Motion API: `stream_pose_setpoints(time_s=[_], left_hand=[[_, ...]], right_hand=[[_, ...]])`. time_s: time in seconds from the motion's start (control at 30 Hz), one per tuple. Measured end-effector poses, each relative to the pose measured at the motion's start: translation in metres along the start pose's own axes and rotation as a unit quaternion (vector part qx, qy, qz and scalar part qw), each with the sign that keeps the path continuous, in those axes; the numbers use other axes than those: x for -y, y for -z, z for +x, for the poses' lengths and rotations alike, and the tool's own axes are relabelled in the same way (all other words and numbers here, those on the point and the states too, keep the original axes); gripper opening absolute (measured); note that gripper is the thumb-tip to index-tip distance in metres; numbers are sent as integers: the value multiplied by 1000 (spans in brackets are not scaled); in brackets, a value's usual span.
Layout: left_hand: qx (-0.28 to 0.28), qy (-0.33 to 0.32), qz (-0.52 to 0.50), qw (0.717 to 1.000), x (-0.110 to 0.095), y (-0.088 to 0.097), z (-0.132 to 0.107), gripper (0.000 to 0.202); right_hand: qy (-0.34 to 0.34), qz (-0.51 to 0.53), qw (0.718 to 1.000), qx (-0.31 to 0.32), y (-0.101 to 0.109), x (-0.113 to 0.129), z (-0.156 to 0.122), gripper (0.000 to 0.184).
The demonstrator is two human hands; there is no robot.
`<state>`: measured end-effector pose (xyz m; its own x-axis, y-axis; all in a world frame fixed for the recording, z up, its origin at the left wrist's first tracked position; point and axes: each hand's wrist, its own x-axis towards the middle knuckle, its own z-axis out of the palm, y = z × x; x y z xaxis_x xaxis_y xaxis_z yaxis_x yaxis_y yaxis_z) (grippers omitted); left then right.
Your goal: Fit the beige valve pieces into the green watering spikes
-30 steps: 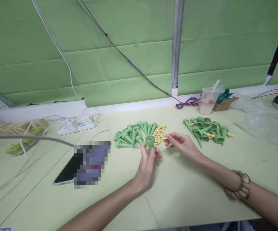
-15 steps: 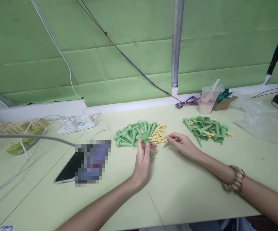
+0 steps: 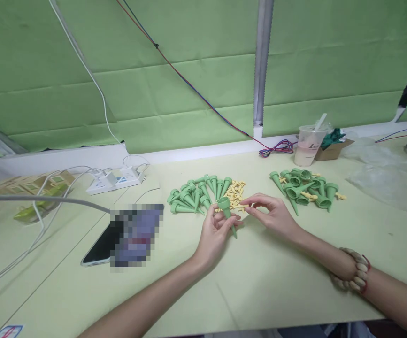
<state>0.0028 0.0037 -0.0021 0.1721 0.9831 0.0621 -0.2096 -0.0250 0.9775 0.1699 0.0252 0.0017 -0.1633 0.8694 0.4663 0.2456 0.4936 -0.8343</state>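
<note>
My left hand [image 3: 218,230] is closed around a green plastic plant-watering spike [image 3: 227,214], its wide round end up and its point slanting down to the right. My right hand [image 3: 272,213] pinches a small yellow plastic peg [image 3: 240,206] between thumb and fingertips, close beside the spike's wide end. Behind my hands lies a heap of loose yellow pegs [image 3: 235,189]. Left of that heap is a pile of green spikes [image 3: 189,193]. Over to the right lies another group of green spikes [image 3: 318,188], several with yellow pegs sticking out of them.
A phone [image 3: 99,246], partly covered by a blurred patch, lies left of my hands. Farther back are a white power strip [image 3: 117,180] with cables, a drink cup [image 3: 308,146], a small cardboard box [image 3: 335,149], coiled wire [image 3: 277,148] and clear plastic bags [image 3: 379,173].
My left hand has shifted slightly right and turned the spike, so more of its length shows. My right hand has brought a yellow peg near it, with thumb and fingers pinching.
</note>
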Motion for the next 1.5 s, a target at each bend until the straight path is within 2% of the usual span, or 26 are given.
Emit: stream_pose_setpoints(time_s=[0.2,0.33,0.5,0.73,0.9,1.03,1.17,1.27,1.4,1.5], left_hand=[[25,9,14,1000,-5,-3,-5,40],[17,14,6,1000,-5,-4,-5,42],[27,-6,-4,1000,-6,-6,-7,43],[41,-7,4,999,-8,-7,-12,70],[38,-16,6,999,-8,-6,-11,68],[42,-15,4,999,-8,-5,-10,64],[54,5,6,999,-8,-5,-11,70],[57,9,13,998,-7,-5,-11,71],[57,1,47,997,-5,-3,-11,62],[73,-9,75,994,-4,-1,-10,55]], right_hand=[[-1,-16,1000,-2,-1,5,-4,14],[1,-5,1000,0,-3,6,-5,13],[14,-15,1000,-20,-4,8,-6,13],[9,-12,1000,-7,-2,7,-6,13],[27,-17,999,-4,-3,6,-6,13],[63,-23,998,-18,-2,4,-6,13],[126,-20,991,-27,-2,2,-5,14],[186,-38,981,-33,-2,3,-4,16],[271,-79,959,-30,-1,4,-3,21],[308,-93,947,-20,0,4,-3,23]])
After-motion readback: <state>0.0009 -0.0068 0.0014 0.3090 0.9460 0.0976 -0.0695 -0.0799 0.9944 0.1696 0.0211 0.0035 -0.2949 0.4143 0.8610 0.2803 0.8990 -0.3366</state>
